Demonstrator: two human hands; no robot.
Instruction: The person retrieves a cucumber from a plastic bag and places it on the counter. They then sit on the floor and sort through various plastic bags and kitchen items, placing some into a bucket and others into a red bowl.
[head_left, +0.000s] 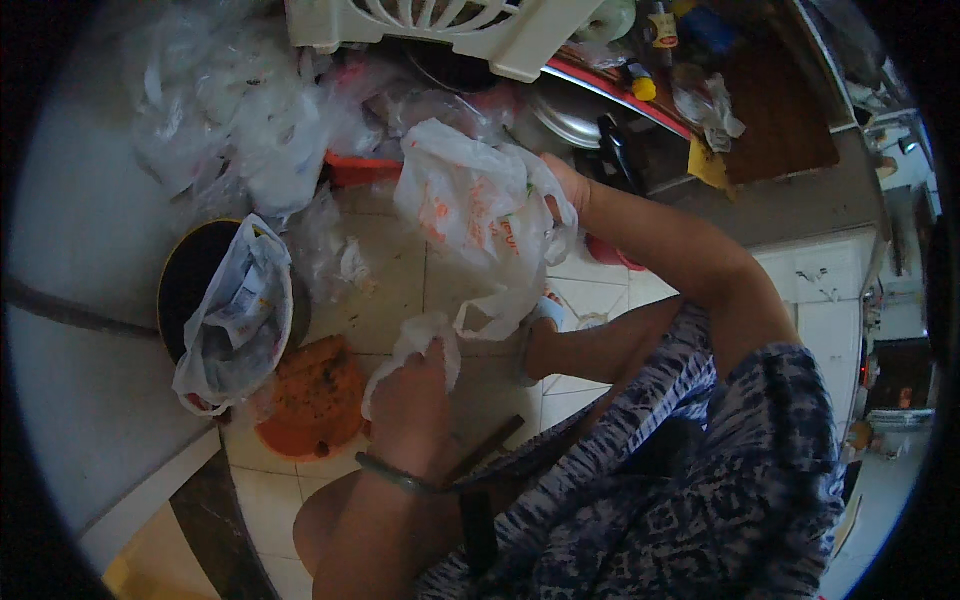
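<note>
A crumpled white plastic bag with orange print (480, 202) hangs over the floor, its right side held by my right hand (568, 187), whose fingers are mostly behind the plastic. Lower down, my left hand (420, 375), with a bangle at the wrist, is shut on thin white plastic (431, 330). Whether this joins the printed bag cannot be told. Left of that hand, an orange dustpan-like piece (315, 397) with dark specks lies on the tiles. A dark bin (187, 289) with a filled white bag (240, 315) at its mouth stands further left.
Many clear plastic bags (232, 112) are heaped at upper left. A cream plastic rack (510, 45) juts in at the top, near a metal lid (566, 120). The counter (795, 187) holds bottles and a brown board (787, 120). A dark bar (487, 446) lies near my legs.
</note>
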